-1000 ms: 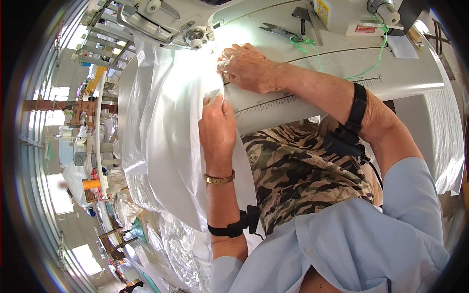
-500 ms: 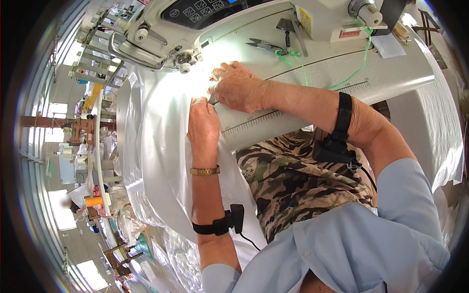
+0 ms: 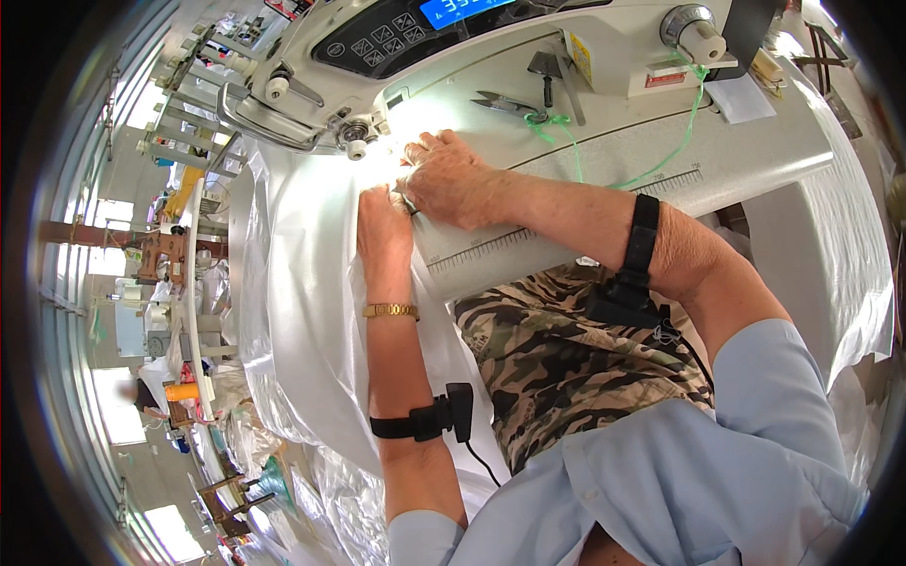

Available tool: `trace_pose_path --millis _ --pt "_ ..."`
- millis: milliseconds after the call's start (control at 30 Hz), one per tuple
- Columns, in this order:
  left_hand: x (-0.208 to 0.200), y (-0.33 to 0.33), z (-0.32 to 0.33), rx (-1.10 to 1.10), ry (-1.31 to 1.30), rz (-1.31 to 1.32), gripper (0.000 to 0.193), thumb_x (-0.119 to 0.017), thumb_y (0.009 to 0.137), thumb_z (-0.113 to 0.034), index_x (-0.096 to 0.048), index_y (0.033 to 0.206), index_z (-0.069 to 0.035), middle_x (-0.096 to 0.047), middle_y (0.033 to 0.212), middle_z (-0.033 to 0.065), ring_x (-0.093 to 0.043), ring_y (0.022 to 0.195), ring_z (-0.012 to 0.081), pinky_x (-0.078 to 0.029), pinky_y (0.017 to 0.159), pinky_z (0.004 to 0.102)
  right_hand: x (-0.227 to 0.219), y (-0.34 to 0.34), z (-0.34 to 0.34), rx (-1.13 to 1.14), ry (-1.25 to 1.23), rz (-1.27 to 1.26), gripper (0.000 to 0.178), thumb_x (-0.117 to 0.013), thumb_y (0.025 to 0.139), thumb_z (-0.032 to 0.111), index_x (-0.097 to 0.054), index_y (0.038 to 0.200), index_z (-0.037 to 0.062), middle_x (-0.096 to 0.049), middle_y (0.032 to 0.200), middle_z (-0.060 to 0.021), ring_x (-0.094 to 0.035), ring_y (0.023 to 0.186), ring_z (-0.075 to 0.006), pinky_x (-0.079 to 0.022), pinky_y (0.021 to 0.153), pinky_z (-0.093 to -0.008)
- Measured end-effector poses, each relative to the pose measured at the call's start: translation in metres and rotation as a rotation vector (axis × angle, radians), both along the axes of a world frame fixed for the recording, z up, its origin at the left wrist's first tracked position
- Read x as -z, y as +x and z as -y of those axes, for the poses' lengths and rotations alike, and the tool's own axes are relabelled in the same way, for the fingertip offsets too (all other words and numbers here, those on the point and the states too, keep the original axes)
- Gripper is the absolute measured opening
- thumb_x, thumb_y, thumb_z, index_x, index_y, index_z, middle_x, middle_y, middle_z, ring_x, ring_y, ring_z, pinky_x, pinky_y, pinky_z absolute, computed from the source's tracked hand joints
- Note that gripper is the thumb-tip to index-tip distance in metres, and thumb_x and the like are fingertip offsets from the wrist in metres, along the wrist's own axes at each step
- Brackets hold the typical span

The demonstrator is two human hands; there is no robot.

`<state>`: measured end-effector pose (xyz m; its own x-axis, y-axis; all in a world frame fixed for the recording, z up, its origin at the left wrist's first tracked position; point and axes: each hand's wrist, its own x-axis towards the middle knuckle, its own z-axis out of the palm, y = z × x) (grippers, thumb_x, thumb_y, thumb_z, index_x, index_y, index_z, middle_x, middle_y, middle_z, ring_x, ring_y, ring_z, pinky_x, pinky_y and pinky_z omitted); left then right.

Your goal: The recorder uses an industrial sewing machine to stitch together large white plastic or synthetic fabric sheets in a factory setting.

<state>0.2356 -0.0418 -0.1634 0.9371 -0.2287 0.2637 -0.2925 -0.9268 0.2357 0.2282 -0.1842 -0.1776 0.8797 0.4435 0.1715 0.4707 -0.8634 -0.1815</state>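
Observation:
White fabric (image 3: 311,274) hangs over the front of a sewing machine (image 3: 377,57) and drapes down along my left arm. My left hand (image 3: 385,226) is closed on the fabric close to the needle area, its fingertips lost in the lamp's glare. Just to its right and nearly touching it, my right hand (image 3: 444,179) has its fingers curled and pressed together at the fabric's edge. Glare hides exactly what those right fingertips pinch. Both hands rest at the machine bed (image 3: 528,231), which carries a printed ruler scale.
Thread snips (image 3: 505,102), a small dark-headed tool (image 3: 545,75) and green thread (image 3: 651,170) lie on the machine bed to the right. A handwheel-like knob (image 3: 694,36) stands at the upper right. More white material (image 3: 821,255) hangs at the right. Cluttered workshop racks fill the left.
Both hands have shifted slightly up and left, staying close together at the fabric. The whole view has moved a little, bringing more of the machine's lit display into sight.

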Motion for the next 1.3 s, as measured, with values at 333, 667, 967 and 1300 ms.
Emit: trace_pose_path --millis 333,667,967,1300 --pt "0.001 0.011 0.013 -0.064 -0.04 -0.017 0.026 -0.046 0.092 -0.01 -0.064 0.099 0.007 -0.064 0.1 0.0279 -0.062 0.098 0.0416 -0.049 0.083 0.0467 0.02 0.012 0.003 0.027 0.196 0.39 0.02 -0.062 0.076 0.022 -0.072 0.089 0.0104 -0.064 0.106 -0.0108 -0.05 0.114 -0.0289 -0.039 0.087 -0.0441" --pt "-0.016 -0.09 -0.006 0.295 0.115 0.038 0.027 -0.051 0.095 -0.012 -0.062 0.114 0.004 -0.062 0.119 0.0259 -0.058 0.113 0.0407 -0.048 0.096 0.0448 0.044 0.026 0.012 -0.09 0.147 0.342 0.023 -0.057 0.085 0.032 -0.07 0.089 0.0131 -0.061 0.11 -0.0086 -0.05 0.106 -0.027 -0.038 0.087 -0.0446" --pt "-0.105 -0.063 -0.201 0.067 0.134 0.184 0.031 -0.044 0.09 -0.001 -0.062 0.116 0.001 -0.064 0.117 0.0204 -0.061 0.107 0.0402 -0.05 0.092 0.0442 0.007 0.0 0.019 -0.119 0.183 0.121 0.041 -0.055 0.091 0.038 -0.062 0.121 0.0105 -0.058 0.119 -0.0127 -0.047 0.117 -0.0275 -0.033 0.101 -0.044" --pt "0.008 0.029 -0.287 -0.299 -0.02 0.049 0.05 -0.068 0.084 -0.039 -0.06 0.119 -0.004 -0.059 0.123 0.0134 -0.054 0.116 0.0332 -0.043 0.096 0.0453 -0.016 -0.008 0.027 -0.114 0.171 0.031 0.053 -0.058 0.088 0.041 -0.06 0.127 0.0058 -0.055 0.134 -0.0093 -0.045 0.123 -0.025 -0.027 0.11 -0.0407"
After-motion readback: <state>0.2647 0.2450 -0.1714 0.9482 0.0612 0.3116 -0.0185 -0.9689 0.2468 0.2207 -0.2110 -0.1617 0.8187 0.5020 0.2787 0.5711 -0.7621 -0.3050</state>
